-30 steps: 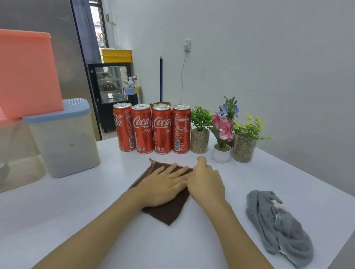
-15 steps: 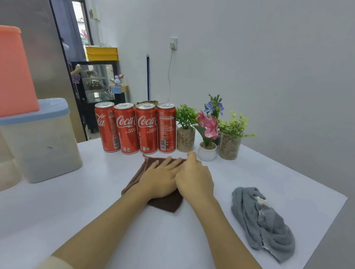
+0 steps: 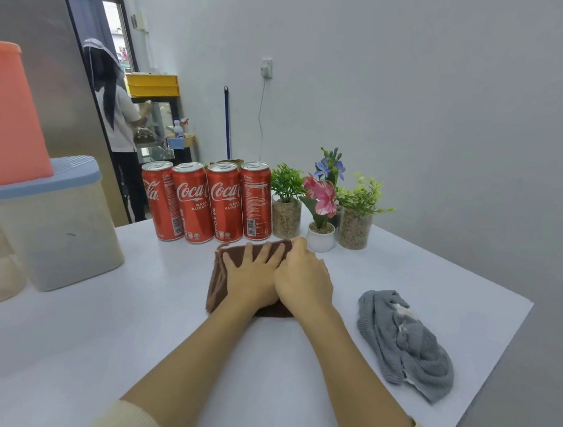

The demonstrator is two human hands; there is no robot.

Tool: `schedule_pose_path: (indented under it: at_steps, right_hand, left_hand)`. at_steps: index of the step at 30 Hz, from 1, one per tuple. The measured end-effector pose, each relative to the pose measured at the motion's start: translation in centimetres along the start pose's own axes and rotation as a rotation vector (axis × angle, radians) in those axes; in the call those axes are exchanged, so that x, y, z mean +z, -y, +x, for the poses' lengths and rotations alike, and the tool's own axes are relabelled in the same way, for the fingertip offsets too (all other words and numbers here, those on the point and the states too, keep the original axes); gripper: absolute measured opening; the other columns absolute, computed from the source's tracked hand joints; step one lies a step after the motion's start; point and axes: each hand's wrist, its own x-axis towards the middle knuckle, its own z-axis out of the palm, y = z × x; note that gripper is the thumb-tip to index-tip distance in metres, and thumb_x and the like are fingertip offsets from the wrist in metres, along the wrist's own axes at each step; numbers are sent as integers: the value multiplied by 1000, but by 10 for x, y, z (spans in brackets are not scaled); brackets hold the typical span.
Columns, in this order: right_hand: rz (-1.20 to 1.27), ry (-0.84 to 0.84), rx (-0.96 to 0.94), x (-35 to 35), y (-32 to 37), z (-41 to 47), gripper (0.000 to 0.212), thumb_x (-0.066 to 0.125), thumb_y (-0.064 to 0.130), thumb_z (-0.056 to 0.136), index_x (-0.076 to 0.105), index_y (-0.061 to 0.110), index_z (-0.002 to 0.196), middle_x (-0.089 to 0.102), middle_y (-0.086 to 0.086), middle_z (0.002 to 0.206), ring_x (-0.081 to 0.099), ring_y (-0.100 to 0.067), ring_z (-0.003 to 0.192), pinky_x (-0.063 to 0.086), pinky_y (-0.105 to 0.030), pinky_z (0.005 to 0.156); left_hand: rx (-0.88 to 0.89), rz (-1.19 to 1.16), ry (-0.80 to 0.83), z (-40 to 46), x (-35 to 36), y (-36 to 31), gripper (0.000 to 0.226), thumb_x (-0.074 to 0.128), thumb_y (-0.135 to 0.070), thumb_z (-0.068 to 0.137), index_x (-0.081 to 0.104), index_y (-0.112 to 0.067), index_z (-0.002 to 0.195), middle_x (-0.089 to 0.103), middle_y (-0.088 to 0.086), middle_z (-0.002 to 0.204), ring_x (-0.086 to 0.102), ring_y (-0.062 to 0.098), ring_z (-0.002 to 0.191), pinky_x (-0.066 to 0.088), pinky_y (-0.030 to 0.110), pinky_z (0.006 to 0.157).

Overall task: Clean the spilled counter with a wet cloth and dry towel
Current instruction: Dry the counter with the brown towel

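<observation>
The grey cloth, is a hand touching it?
No, the grey cloth lies alone on the counter, while both hands press the brown cloth.

- A plain grey-white wall [image 3: 427, 89] runs behind the white table [image 3: 82, 348].
- A wall socket [image 3: 266, 68] sits on it, its cord hanging down.
- A blue broom handle [image 3: 227, 123] leans against the wall.
- A steel panel [image 3: 33, 9] fills the left.
- Daylight enters by a doorway [image 3: 116, 19], where a person [image 3: 118, 121] stands beside yellow trays [image 3: 152, 84].
</observation>
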Motion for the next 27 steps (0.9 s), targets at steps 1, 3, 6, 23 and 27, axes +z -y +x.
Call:
schedule_pose_path:
  at_steps: [1, 3, 6, 23, 27]
  right_hand:
    - [0, -2, -6, 0, 0, 0, 38, 33, 18, 98, 35, 6, 135, 52, -15, 132, 43, -31, 124, 31, -41, 107]
    - [8, -2, -19, 0, 0, 1, 41, 34, 21, 99, 33, 7, 137, 51, -14, 133, 43, -30, 125, 32, -40, 107]
    - [13, -3, -26, 2, -1, 5, 43, 38, 20, 98, 30, 8, 139, 50, -13, 134, 43, -29, 124, 34, -38, 103]
    - [-492, 533, -446, 41, -21, -19, 51, 12, 60, 95, -3, 54, 143, -14, 5, 158, -19, -28, 144, -14, -51, 115]
    - [-512, 518, -354, 34, -21, -22, 67, 12, 74, 86, -5, 49, 146, -16, 4, 158, -22, -33, 143, -14, -53, 114]
  left_hand:
    - [-7, 7, 1, -5, 0, -3, 75, 38, -54, 94, -4, -30, 151, -9, -4, 160, -12, 28, 146, -2, 66, 111]
    - [-28, 14, 3, -18, 2, -7, 75, 37, -54, 94, -6, -29, 151, -11, -3, 159, -14, 30, 145, -3, 66, 111]
    - [-19, -29, 42, -35, 3, -5, 65, 25, -52, 97, -6, -32, 150, -11, -4, 159, -15, 31, 145, -9, 65, 109]
    - [-372, -187, 1, -80, -32, 102, 51, 12, -43, 102, 29, -27, 147, 18, 0, 158, -2, 30, 147, -4, 54, 114]
    - [-377, -212, 2, -86, -35, 107, 52, 12, -44, 101, 29, -25, 147, 21, 1, 157, -1, 31, 146, -3, 52, 115]
